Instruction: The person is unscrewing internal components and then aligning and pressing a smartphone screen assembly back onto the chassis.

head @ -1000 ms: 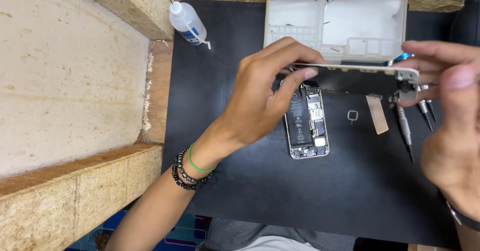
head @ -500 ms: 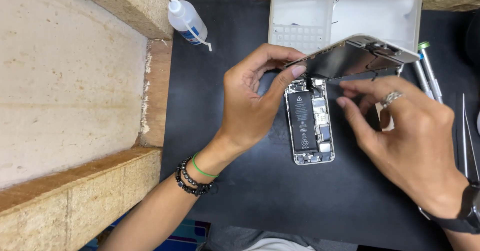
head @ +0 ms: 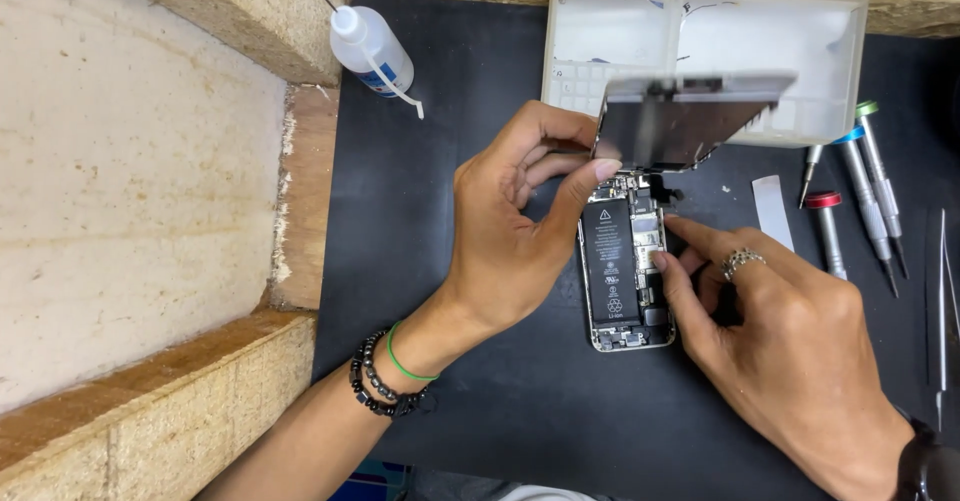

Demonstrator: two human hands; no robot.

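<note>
An opened phone body [head: 622, 271] with a black battery lies on the black mat [head: 480, 391]. Its screen panel [head: 690, 121] is tilted up from the top end. My left hand [head: 520, 231] holds the panel's left edge between thumb and fingers. My right hand [head: 780, 331], wearing a ring, rests beside the phone with its fingertips on the circuit board area right of the battery. What lies under those fingertips is hidden.
A white plastic parts box [head: 700, 31] stands open behind the phone. Three small screwdrivers [head: 850, 181] and tweezers [head: 940, 301] lie at the right. A clear squeeze bottle [head: 370, 51] lies at the mat's back left. A stone ledge [head: 130, 161] borders the left.
The screen panel has swung up more steeply, held by my left hand. My right hand let go of the panel and dropped down onto the phone's right side.
</note>
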